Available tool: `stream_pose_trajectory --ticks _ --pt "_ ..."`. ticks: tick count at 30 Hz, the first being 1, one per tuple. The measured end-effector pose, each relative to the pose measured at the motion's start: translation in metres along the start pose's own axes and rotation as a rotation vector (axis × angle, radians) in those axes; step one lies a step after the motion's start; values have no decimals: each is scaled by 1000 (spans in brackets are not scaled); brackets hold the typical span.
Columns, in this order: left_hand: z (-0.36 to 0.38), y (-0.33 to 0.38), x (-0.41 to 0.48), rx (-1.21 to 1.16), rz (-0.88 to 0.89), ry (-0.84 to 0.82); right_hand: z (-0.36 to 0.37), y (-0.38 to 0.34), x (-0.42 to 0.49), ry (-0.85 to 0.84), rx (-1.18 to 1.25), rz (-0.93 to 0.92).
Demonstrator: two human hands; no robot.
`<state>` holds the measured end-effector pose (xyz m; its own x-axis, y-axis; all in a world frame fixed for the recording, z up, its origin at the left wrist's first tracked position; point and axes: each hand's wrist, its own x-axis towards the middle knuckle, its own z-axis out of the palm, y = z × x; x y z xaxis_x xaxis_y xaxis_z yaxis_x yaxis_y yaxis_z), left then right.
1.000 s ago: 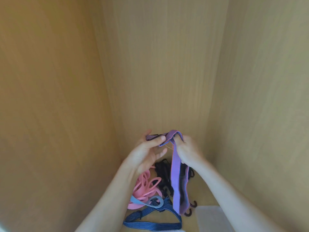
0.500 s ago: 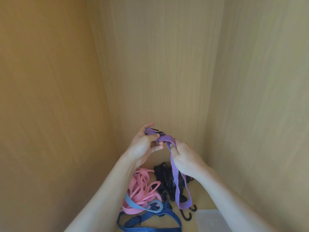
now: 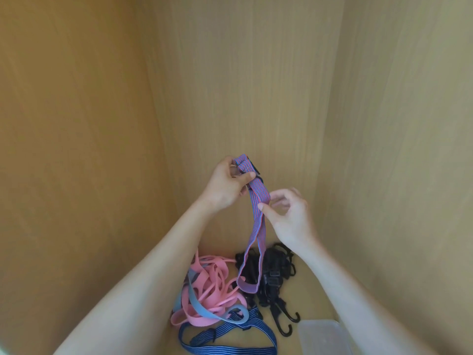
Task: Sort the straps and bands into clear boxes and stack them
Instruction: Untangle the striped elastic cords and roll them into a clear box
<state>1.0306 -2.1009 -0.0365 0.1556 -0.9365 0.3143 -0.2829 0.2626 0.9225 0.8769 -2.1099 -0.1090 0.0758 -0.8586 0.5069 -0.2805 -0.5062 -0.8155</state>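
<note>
Left hand [image 3: 227, 185] grips the strap [image 3: 256, 228]; right hand [image 3: 289, 216] pinches it.

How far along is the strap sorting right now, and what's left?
Done: nothing visibly; no strap shows in the clear box. In hand: the left hand grips the red-blue striped strap at its folded top, the right hand pinches it lower. Left: pink bands, grey band, black hooked straps, blue striped strap lie loose; no stack in view.
</note>
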Motion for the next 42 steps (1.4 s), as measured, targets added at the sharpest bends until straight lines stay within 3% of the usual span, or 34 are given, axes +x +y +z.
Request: stream_pose_trajectory --ticks 4,7,12,17,30,38,42 --pt "-2 8 8 105 77 -18 -4 -9 9 -160 377 221" --pt "-2 11 14 128 98 -38 -10 -12 15 -271 464 255" --pt "-4 11 21 130 80 -49 -12 -12 26 -221 367 251" --pt "-1 13 24 110 63 -55 -4 -13 30 -74 -78 25" --pt "-14 39 26 1 -69 -348 -9 -39 59 -21 -56 -54" --pt "-8 32 22 -207 -110 -317 -8 -37 61 -65 169 12" --pt "-5 24 19 -168 -138 -291 -9 -36 61 -75 218 11"
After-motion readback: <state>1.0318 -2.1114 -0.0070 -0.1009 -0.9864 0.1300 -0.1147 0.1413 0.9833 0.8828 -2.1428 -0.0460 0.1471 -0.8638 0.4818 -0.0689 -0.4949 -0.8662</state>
